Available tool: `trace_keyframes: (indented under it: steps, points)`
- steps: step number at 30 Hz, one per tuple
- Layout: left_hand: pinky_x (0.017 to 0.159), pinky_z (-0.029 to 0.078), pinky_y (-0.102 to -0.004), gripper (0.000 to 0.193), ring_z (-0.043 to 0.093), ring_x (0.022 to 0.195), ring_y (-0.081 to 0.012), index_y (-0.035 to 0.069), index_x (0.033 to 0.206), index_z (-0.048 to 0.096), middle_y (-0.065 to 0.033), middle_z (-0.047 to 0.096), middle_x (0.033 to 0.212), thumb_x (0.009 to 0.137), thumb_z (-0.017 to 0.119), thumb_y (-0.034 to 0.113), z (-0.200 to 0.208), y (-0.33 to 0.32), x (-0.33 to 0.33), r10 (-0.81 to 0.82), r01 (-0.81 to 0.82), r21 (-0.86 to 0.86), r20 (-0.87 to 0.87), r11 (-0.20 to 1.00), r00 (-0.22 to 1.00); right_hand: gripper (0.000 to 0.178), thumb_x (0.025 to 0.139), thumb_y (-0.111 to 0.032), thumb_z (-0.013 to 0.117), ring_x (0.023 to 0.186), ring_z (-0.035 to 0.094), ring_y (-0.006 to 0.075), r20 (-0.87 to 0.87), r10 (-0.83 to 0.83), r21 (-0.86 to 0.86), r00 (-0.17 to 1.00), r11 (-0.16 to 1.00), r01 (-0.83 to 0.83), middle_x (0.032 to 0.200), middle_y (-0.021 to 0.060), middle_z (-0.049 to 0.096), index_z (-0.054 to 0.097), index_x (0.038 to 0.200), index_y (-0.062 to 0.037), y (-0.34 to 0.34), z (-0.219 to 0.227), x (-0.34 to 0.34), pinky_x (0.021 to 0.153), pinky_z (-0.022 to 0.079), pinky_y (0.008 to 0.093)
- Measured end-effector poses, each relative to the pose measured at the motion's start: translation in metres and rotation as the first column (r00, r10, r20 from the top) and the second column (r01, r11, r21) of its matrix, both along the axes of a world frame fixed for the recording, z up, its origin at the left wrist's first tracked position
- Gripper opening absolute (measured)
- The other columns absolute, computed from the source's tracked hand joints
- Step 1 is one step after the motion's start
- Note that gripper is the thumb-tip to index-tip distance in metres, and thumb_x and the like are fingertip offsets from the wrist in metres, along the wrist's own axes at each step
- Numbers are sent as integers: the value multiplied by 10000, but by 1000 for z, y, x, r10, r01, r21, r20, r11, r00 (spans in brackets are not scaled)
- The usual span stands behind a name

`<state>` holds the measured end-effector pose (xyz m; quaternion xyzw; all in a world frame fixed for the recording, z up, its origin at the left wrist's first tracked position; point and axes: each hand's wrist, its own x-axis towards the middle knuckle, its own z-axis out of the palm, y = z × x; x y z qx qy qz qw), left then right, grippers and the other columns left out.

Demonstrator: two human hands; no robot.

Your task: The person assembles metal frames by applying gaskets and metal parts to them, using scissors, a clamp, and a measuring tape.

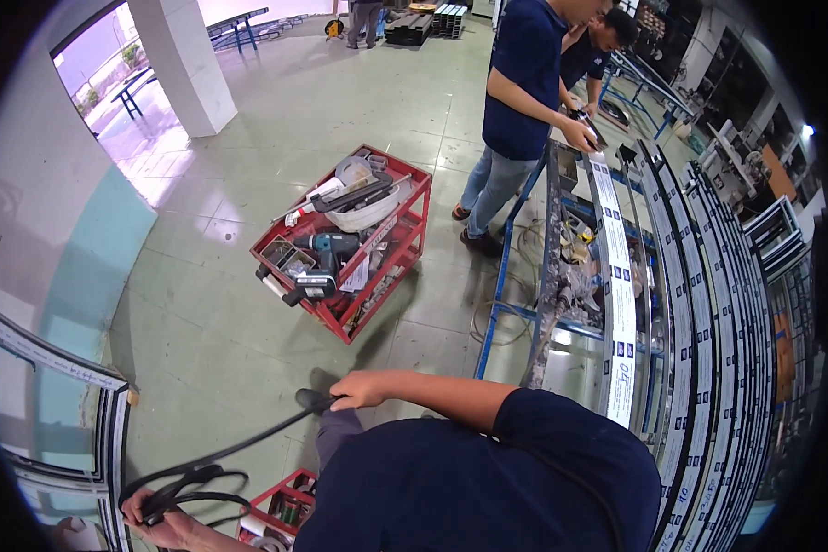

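Observation:
At the lower left my left hand (152,523) is closed around loops of a long black flexible strip (198,478), seemingly rubber. Its other end runs up and right to my right hand (361,390), whose fingers pinch it near my shoe. Between the hands the strip is drawn out fairly straight, while slack coils hang by the left hand. A white-and-dark window frame (115,460) stands just left of my left hand. Below the strip a small red tray (281,506) with compartments is partly hidden by my body.
A red tool cart (340,241) ahead carries a cordless drill (327,250) and a white tub (363,213). To the right are a blue workbench frame (501,308) and many long wrapped profiles (699,322). Two co-workers (524,92) handle a profile there. A pillar (189,69) stands far left.

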<state>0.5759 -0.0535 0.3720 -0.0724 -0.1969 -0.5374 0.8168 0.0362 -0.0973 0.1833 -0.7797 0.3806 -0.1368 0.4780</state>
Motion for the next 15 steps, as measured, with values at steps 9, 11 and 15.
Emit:
trace_keyframes:
  steps: [9, 11, 15]
  points:
    - [928, 553, -386, 164, 675, 941, -192, 20, 1128, 716, -66, 702, 1006, 1030, 699, 150, -132, -238, 30, -207, -341, 612, 649, 714, 732, 486, 1032, -501, 616, 1038, 668, 491, -239, 342, -41, 909, 932, -361, 1042, 263, 712, 685, 1090, -23, -247, 48, 202, 862, 513, 579]
    - [934, 564, -380, 220, 731, 970, -226, -32, 1089, 761, -119, 776, 1029, 1028, 712, 174, -142, -286, 16, -533, -298, 708, 689, 640, 491, 452, 998, -492, 673, 966, 691, 478, -167, 410, -59, 897, 904, -424, 966, 240, 728, 724, 1024, -43, -303, 65, 268, 809, 527, 579]
    - [755, 581, -373, 414, 727, 833, -234, -49, 1169, 704, -133, 754, 918, 1119, 606, 350, -155, -353, 53, -871, 215, 870, 363, 444, 333, 469, 842, -513, 827, 870, 707, 453, -214, 408, -198, 888, 872, -448, 857, 193, 732, 742, 977, -71, -428, 109, 360, 751, 538, 558]
